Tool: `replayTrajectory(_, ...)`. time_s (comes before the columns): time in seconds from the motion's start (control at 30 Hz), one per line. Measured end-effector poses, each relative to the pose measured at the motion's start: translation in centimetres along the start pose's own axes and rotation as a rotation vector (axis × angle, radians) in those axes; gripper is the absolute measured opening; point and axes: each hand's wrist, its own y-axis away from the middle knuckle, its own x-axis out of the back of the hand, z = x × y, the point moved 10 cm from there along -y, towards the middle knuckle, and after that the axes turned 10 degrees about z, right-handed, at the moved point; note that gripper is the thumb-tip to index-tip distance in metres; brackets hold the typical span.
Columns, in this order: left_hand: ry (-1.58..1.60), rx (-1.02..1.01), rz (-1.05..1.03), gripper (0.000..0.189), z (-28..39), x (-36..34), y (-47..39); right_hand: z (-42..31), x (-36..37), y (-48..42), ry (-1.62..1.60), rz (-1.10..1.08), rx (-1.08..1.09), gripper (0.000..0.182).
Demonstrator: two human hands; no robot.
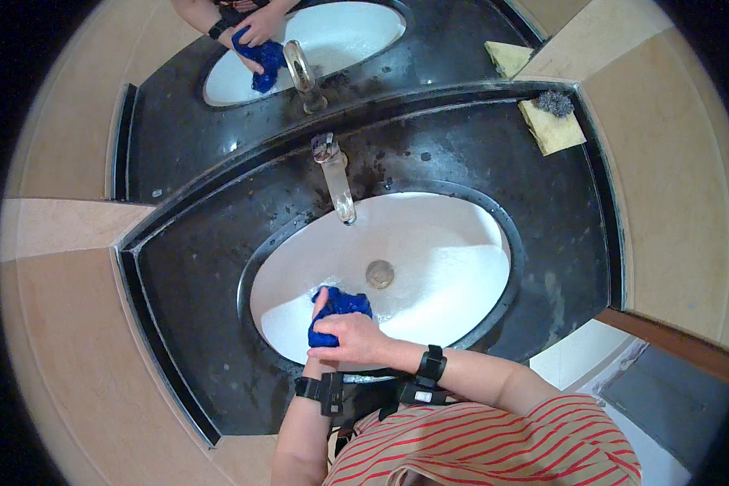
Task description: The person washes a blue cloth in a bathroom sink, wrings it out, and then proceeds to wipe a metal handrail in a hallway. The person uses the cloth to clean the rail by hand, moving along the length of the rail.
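Observation:
A wet, crumpled blue cloth [343, 302] is bunched between my two hands over the near left part of a white oval basin [455, 304]. My right hand [358, 336] lies across the top of the cloth with its fingers curled over it. Beneath, my left hand [320, 302] holds the cloth; one finger shows at its left edge, and the rest is hidden by cloth and right hand. A chrome faucet [338, 185] reaches over the far rim, above and left of the round drain [379, 274]. Whether water is running from the spout, I cannot tell.
The basin is set in a dark stone countertop [559, 243] with water spots. At its far right corner, a grey steel-wool scrubber [556, 104] rests on a folded yellow cloth [553, 130]. Behind the faucet, a mirror [176, 146] reflects the hands and basin. Tiled walls [668, 182] flank both sides.

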Motion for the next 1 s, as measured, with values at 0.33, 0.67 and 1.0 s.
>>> replayTrajectory(0.33, -0.412, -0.292, 0.350, 0.040, -0.7, -5.5, 4.1, 9.9, 9.5, -2.1, 0.329, 0.223, -0.169, 0.025)
replayTrajectory(0.67, -1.192, -0.357, 0.452, 0.062, 3.8, 1.4, 5.7, 16.0, 20.0, 3.4, 0.413, 0.194, -0.279, 0.043)
replayTrajectory(1.0, -0.649, -0.114, 0.489, 0.039, 0.1, -1.2, 0.4, 15.5, 6.8, 0.1, 0.415, -0.001, -0.267, 0.052)
